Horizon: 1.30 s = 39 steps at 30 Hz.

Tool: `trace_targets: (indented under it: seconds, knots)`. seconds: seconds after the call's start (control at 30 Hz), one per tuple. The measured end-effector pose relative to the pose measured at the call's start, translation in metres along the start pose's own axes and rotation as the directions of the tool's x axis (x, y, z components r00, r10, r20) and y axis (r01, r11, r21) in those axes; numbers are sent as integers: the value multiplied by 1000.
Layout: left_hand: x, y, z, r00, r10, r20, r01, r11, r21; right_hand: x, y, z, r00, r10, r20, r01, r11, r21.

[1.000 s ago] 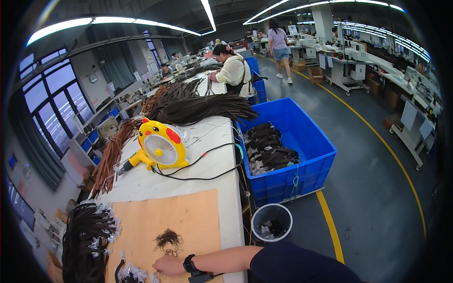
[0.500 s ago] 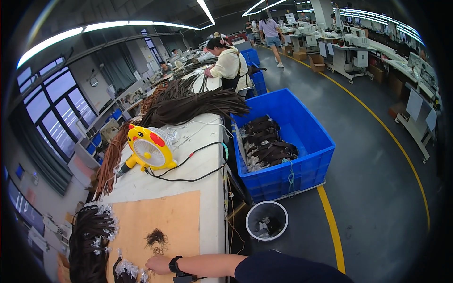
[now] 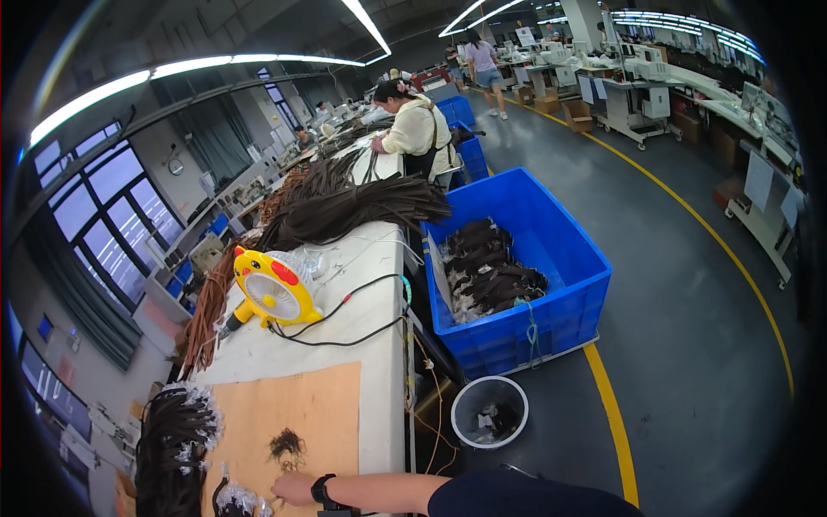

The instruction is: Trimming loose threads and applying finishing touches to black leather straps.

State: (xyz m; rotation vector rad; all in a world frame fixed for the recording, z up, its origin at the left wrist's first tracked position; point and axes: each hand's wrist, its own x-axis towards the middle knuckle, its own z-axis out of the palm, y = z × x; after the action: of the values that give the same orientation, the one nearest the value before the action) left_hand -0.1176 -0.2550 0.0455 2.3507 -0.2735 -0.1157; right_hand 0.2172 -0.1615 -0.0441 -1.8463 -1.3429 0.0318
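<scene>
My right hand [image 3: 295, 488], a dark watch at its wrist, reaches in low over the tan board [image 3: 332, 414]. Its fingers are curled down beside a small dark bundle with clear plastic ends [image 3: 237, 498]; what they hold, if anything, is too small to make out. Just beyond the knuckles lies a loose clump of dark thread scraps [image 3: 286, 445]. A larger stack of dark strips [image 3: 164, 452] with plastic-wrapped ends rests along the board's left side. My left hand is out of view.
Farther up the white table [image 3: 370, 276] stand a yellow chick-shaped fan [image 3: 274, 289] with its cord and a pile of dark strips [image 3: 353, 207]. On the right are a blue bin [image 3: 551, 319] of bundles and a waste bucket [image 3: 489, 388]. A co-worker [image 3: 422, 133] stands beyond.
My view has shifted slightly, and the right hand stays low by the small bundle and the thread scraps. In the background, a person in a light purple top has moved along the aisle.
</scene>
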Motion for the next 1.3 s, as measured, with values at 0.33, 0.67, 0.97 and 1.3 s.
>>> trace_targets:
  seconds: [0.33, 0.67, 0.97, 1.3]
  knots:
    - [4, -7, -24, 1000, 20, 19, -20, 1000, 22, -1, -2, 3, 998, -21, -62, 22, 1000, 10]
    - [20, -8, -59, 996, 48, 73, -50, 998, 33, 10, 11, 12, 998, -28, -63, 27, 1000, -14]
    - [36, -16, -101, 993, 59, 104, -64, 997, 42, -7, 6, 11, 998, -33, -59, 26, 994, -102]
    - [85, 37, -177, 634, 729, -258, -735, 464, -495, -7, -2, -19, 999, 39, 34, -38, 999, -34]
